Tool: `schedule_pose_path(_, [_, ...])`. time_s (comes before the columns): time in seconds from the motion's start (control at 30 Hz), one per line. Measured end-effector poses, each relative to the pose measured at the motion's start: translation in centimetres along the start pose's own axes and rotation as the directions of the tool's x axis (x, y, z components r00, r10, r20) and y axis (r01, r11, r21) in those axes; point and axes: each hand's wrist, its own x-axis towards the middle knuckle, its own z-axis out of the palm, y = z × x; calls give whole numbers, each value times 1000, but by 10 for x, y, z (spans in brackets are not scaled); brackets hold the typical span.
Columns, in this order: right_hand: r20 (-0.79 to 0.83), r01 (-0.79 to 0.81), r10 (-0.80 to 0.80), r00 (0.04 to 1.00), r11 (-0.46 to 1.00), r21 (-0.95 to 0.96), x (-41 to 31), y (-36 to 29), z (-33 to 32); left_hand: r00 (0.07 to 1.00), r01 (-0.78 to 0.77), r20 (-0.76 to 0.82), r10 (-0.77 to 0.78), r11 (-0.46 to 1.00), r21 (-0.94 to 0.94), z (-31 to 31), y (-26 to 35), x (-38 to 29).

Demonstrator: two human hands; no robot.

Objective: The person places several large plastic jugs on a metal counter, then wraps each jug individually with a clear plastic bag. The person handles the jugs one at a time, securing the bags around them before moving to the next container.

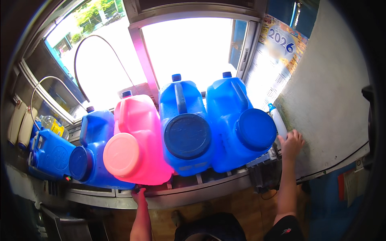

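Note:
My left hand point(138, 194) is at the metal counter edge, just under the base of a pink plastic water jug point(146, 144). Its fingertips meet something small and dark there, and whether they grip it is unclear. My right hand point(292, 145) reaches to a slim white bottle with a blue top point(278, 120) by the wall. The thumb overlaps the bottle's lower part while the fingers spread toward the wall; a firm grip cannot be made out. Between my arms stand two blue jugs, one in the middle point(181, 99) and one at right point(221, 96), both with large round lids facing me.
Left of the pink jug are another blue jug point(101, 150) and a blue container point(57, 153) lying tilted. A clear bottle with a yellow label point(55, 126) sits behind. Bright sliding windows point(193, 51) back the counter point(181, 195). A calendar point(271, 60) hangs at right.

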Motion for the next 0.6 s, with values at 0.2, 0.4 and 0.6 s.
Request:
schedule_pose_path(0.2, [268,-137,79,960,969,205,71,-13,67,855,487,-125,-503,862,-140,-13,16,-21])
schedule_pose_path(0.4, [152,-143,104,983,951,273,46,-4,12,722,670,216,-658,585,-456,-57,-18,-10])
schedule_pose_path(0.6, [431,-352,-267,862,298,887,-81,9,-167,590,777,386,-710,369,-510,-37,11,-3])
